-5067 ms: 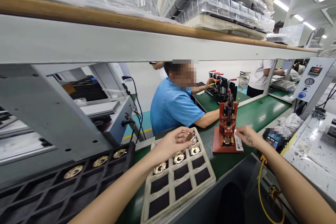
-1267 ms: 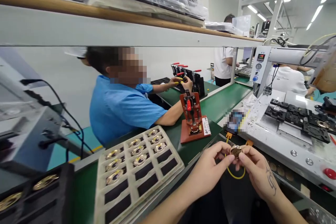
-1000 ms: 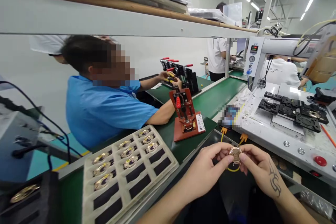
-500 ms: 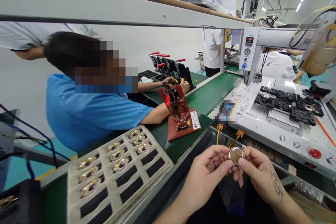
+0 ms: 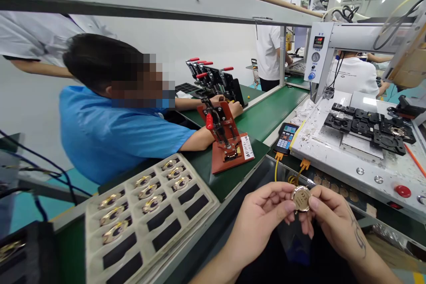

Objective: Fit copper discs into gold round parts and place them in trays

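A round gold watch case [image 5: 301, 198] with printed markings on its flat face is held up between my two hands. My left hand [image 5: 266, 217] pinches its left edge between thumb and fingers. On the right edge, the thumb and fingers of my right hand [image 5: 329, 217] grip it too. To the left of my hands lies a pale moulded tray [image 5: 199, 226], where several gold watch cases [image 5: 115, 231] sit in the pockets and other pockets show dark bottoms. Behind my hands, on a ledge below the machine, several round brown discs [image 5: 334, 187] lie in a row.
A red clamp fixture [image 5: 229, 151] stands beyond the tray. To the right is a white machine [image 5: 369, 173] with black fixtures and a red button. A handheld meter [image 5: 286, 137] with yellow cables lies beside it. A co-worker in blue [image 5: 123, 128] sits across, near a green belt [image 5: 269, 111].
My view has shifted slightly. The watch case is still in both hands, its marked face now turned more fully toward me and less covered by my thumbs.
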The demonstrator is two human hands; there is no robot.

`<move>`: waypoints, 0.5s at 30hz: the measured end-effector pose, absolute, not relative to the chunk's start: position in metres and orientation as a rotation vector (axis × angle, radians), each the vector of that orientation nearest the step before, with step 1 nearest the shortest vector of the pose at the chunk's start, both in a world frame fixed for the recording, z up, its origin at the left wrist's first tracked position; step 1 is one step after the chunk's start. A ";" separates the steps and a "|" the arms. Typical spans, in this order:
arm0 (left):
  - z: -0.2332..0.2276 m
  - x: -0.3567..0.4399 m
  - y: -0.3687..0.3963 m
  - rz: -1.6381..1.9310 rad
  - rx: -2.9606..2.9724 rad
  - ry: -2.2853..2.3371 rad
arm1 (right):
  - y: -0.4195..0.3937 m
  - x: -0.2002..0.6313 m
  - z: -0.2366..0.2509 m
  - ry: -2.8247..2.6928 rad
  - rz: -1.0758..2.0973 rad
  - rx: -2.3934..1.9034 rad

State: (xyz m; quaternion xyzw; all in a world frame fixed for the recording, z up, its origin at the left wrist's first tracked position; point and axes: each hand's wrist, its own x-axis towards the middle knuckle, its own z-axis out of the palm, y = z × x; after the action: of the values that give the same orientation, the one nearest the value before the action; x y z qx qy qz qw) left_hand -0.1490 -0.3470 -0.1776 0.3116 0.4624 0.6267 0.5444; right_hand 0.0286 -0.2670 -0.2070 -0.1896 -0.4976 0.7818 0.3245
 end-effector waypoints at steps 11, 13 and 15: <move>-0.175 -0.148 -0.350 1.492 0.735 1.078 | -0.271 0.034 -0.202 -1.361 2.015 -0.543; -0.174 -0.149 -0.351 1.488 0.747 1.096 | -0.271 0.035 -0.201 -1.395 1.995 -0.549; -0.174 -0.149 -0.352 1.486 0.757 1.102 | -0.272 0.036 -0.201 -1.420 1.972 -0.549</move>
State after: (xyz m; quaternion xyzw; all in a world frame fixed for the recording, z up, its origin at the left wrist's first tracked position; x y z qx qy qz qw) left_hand -0.1489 -0.3521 -0.1741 0.3186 0.4639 0.6254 0.5406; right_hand 0.0359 -0.2718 -0.2008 -0.2087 -0.5402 0.7501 0.3194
